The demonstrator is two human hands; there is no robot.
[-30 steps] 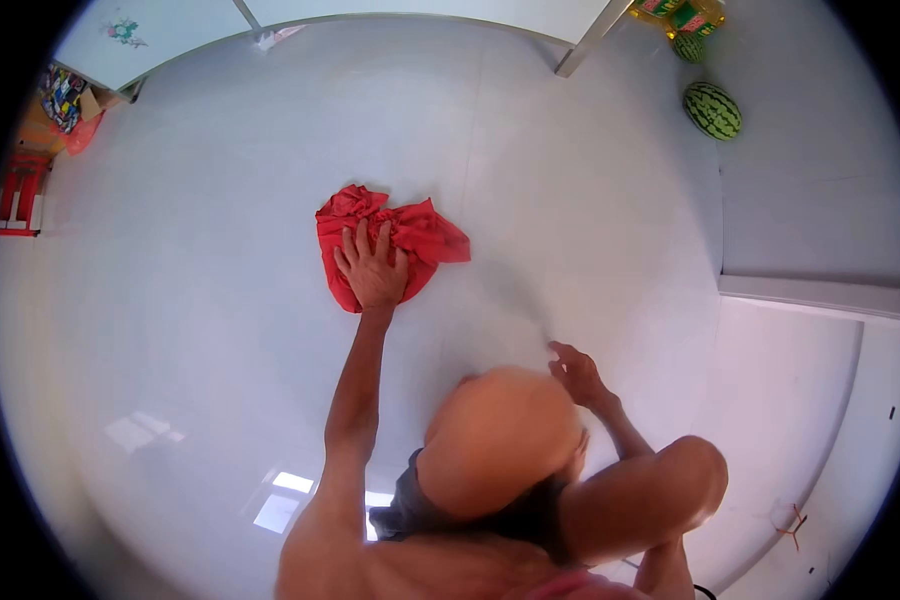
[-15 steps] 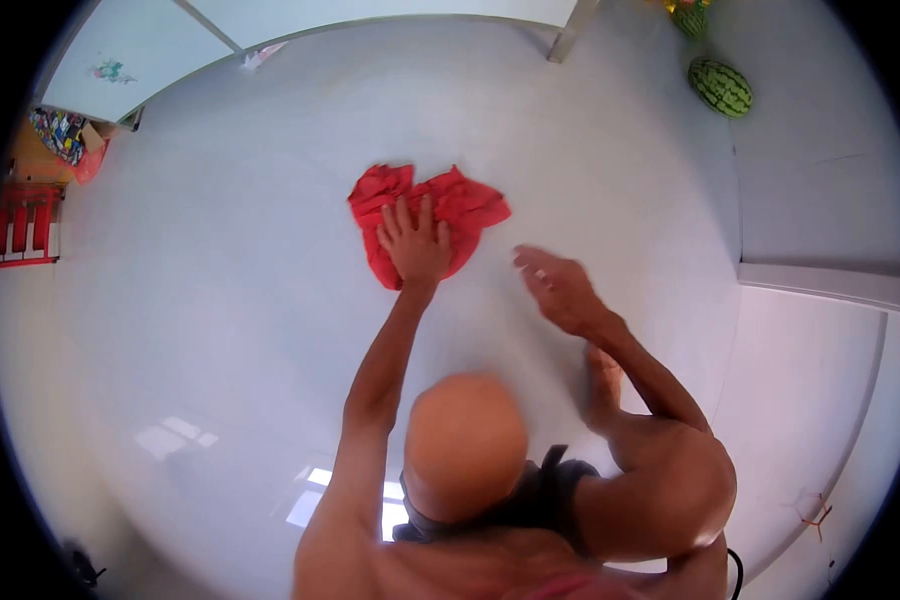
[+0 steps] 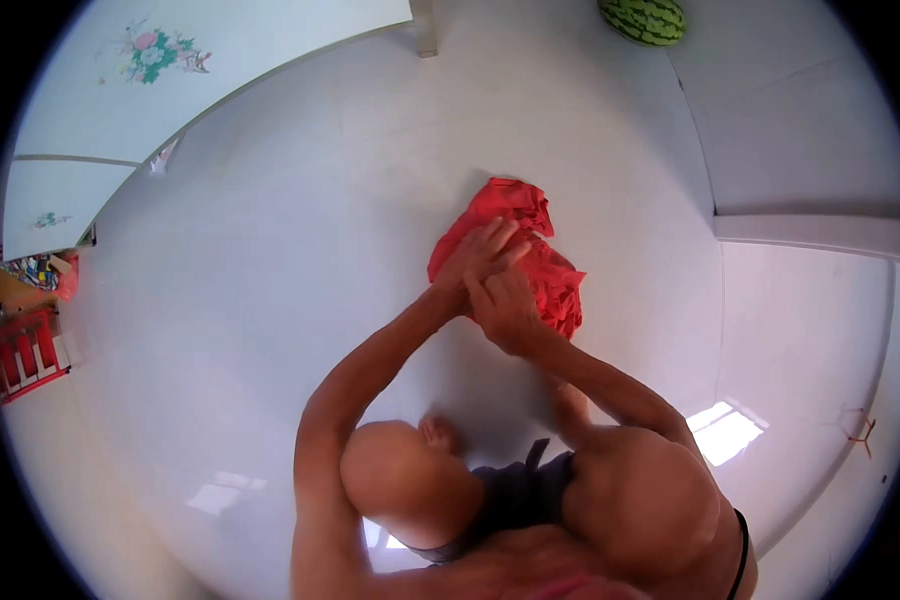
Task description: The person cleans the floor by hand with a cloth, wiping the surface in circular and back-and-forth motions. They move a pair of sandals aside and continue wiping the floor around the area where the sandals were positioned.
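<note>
A crumpled red cloth point(image 3: 557, 290) lies bunched on the pale, glossy floor in front of my bent knees. Over its near left part is my left hand point(image 3: 478, 258), fingers stretched out towards the far side and wrapped round nothing. My right hand point(image 3: 507, 308) meets it from the right, its bent fingers pressed to the left palm near the thumb side. What those right fingers pinch, if anything, is too small to make out. Both hands overlap the cloth in this view and cover part of it.
A white panelled piece of furniture with flower decoration point(image 3: 150, 60) stands at the far left, one leg point(image 3: 425, 30) reaching the floor. A watermelon point(image 3: 645, 18) lies at the far right by the wall. Left are a red rack point(image 3: 30, 350) and a patterned bag point(image 3: 35, 270).
My left hand has come off its flat press on the cloth, and my right hand has moved in to touch it. The cloth is bunched differently. The view has turned towards the left.
</note>
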